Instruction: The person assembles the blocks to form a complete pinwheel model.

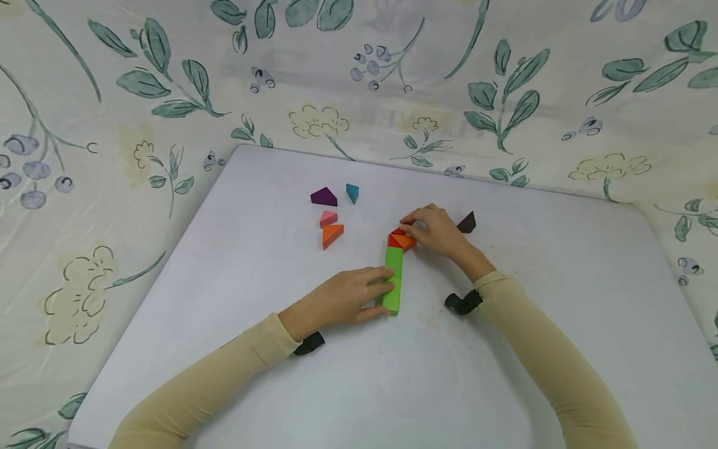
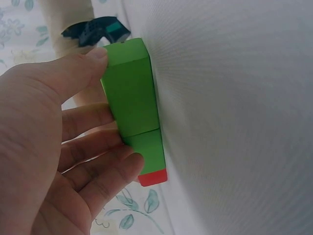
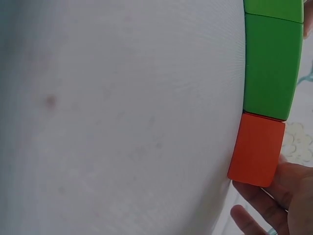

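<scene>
Two green blocks [image 1: 393, 293] lie end to end in a column on the white table. My left hand [image 1: 350, 296] rests along their left side, fingertips and thumb touching the green faces, as the left wrist view [image 2: 134, 98] also shows. At the column's far end sit small red triangular blocks [image 1: 394, 242] and an orange triangular block [image 1: 405, 241], set against each other. My right hand [image 1: 440, 234] holds the farthest red triangular block [image 1: 397, 231] with thumb and fingers, partly hiding it. In the right wrist view, the right-hand fingers [image 3: 266, 205] lie behind an orange face.
Left of the column lie a purple block [image 1: 324, 197], a blue block [image 1: 352, 193], a pink block [image 1: 328, 218] and another orange block [image 1: 332, 235]. A dark brown block [image 1: 467, 222] lies beyond the right wrist. Patterned cloth [image 1: 314, 75] hangs behind the table [image 1: 224, 237].
</scene>
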Action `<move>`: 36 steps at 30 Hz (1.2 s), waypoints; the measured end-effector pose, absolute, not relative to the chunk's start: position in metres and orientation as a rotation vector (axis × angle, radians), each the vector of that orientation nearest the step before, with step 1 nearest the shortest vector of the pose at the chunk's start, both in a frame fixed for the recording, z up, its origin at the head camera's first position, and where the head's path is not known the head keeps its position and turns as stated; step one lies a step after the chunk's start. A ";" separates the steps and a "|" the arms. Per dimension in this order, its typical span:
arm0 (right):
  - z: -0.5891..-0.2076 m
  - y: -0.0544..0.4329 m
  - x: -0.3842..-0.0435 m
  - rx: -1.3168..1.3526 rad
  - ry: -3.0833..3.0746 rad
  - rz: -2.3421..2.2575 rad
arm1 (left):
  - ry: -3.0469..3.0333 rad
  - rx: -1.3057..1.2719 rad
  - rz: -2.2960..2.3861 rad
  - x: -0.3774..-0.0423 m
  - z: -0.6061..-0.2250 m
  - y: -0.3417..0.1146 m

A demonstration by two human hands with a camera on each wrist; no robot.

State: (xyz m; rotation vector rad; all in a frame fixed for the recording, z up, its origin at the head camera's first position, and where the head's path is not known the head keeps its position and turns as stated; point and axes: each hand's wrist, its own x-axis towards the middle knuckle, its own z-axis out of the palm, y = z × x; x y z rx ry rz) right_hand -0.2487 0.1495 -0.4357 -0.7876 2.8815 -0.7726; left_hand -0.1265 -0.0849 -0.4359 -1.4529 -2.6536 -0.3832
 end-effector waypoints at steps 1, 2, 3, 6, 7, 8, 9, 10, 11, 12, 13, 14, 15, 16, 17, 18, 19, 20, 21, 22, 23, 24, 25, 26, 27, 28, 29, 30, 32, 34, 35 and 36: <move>-0.436 0.149 -0.248 -0.792 2.881 -0.775 | -2.653 -1.452 -0.383 -0.126 -0.436 -0.085; -0.435 0.150 -0.248 -0.800 2.881 -0.778 | -2.653 -1.452 -0.383 -0.126 -0.436 -0.085; -0.435 0.149 -0.248 -0.805 2.882 -0.779 | -2.651 -1.453 -0.384 -0.126 -0.436 -0.085; -0.436 0.149 -0.248 -0.829 2.887 -0.786 | -2.648 -1.454 -0.383 -0.126 -0.435 -0.085; -0.436 0.149 -0.248 -0.834 2.888 -0.788 | -2.649 -1.455 -0.381 -0.126 -0.435 -0.085; -0.437 0.149 -0.248 -0.838 2.890 -0.788 | -2.651 -1.455 -0.383 -0.126 -0.435 -0.085; -0.437 0.149 -0.248 -0.839 2.890 -0.790 | -2.655 -1.455 -0.381 -0.126 -0.435 -0.085; -0.438 0.149 -0.248 -0.840 2.891 -0.790 | -2.658 -1.455 -0.382 -0.126 -0.435 -0.085; -0.438 0.149 -0.248 -0.839 2.892 -0.789 | -2.662 -1.454 -0.384 -0.126 -0.435 -0.085; -0.438 0.150 -0.249 -0.838 2.892 -0.786 | -2.666 -1.454 -0.383 -0.126 -0.435 -0.085; -0.438 0.150 -0.249 -0.834 2.891 -0.785 | -2.669 -1.454 -0.380 -0.126 -0.435 -0.085; -0.438 0.150 -0.249 -0.832 2.889 -0.786 | -2.671 -1.453 -0.380 -0.126 -0.435 -0.085; -0.438 0.150 -0.249 -0.830 2.888 -0.788 | -2.670 -1.453 -0.377 -0.126 -0.435 -0.085; -0.438 0.150 -0.249 -0.830 2.887 -0.791 | -2.669 -1.452 -0.378 -0.126 -0.435 -0.085; -0.438 0.150 -0.249 -0.832 2.885 -0.794 | -2.668 -1.452 -0.376 -0.126 -0.435 -0.085; -0.438 0.150 -0.248 -0.834 2.884 -0.796 | -2.665 -1.454 -0.371 -0.126 -0.435 -0.085; -0.438 0.150 -0.248 -0.836 2.883 -0.797 | -2.662 -1.454 -0.367 -0.126 -0.435 -0.085; -0.438 0.150 -0.248 -0.836 2.884 -0.796 | -2.659 -1.453 -0.367 -0.126 -0.434 -0.085; -0.438 0.150 -0.248 -0.837 2.884 -0.793 | -2.656 -1.454 -0.364 -0.126 -0.434 -0.085; -0.438 0.150 -0.248 -0.838 2.885 -0.791 | -2.653 -1.453 -0.362 -0.126 -0.434 -0.085; -0.438 0.150 -0.248 -0.840 2.885 -0.789 | -2.651 -1.453 -0.359 -0.126 -0.434 -0.085; -0.438 0.149 -0.248 -0.841 2.885 -0.787 | -2.649 -1.453 -0.357 -0.126 -0.434 -0.084; -0.438 0.149 -0.248 -0.842 2.885 -0.787 | -2.649 -1.451 -0.357 -0.126 -0.434 -0.084; -0.438 0.149 -0.248 -0.843 2.884 -0.788 | -2.648 -1.450 -0.358 -0.127 -0.434 -0.084; -0.438 0.149 -0.248 -0.847 2.882 -0.792 | -2.648 -1.451 -0.356 -0.127 -0.435 -0.084; -0.438 0.150 -0.248 -0.851 2.880 -0.796 | -2.649 -1.451 -0.358 -0.127 -0.435 -0.084; -0.438 0.149 -0.247 -0.853 2.879 -0.800 | -2.649 -1.453 -0.358 -0.127 -0.435 -0.084; -0.438 0.150 -0.248 -0.858 2.880 -0.798 | -2.650 -1.453 -0.359 -0.127 -0.436 -0.084; -0.439 0.150 -0.248 -0.863 2.882 -0.794 | -2.652 -1.454 -0.361 -0.127 -0.436 -0.084; -0.440 0.150 -0.248 -0.866 2.886 -0.786 | -2.653 -1.454 -0.362 -0.127 -0.437 -0.084; -0.439 0.150 -0.248 -0.865 2.886 -0.784 | -2.652 -1.453 -0.362 -0.127 -0.437 -0.084; -0.439 0.150 -0.248 -0.864 2.888 -0.780 | -2.652 -1.453 -0.364 -0.127 -0.437 -0.084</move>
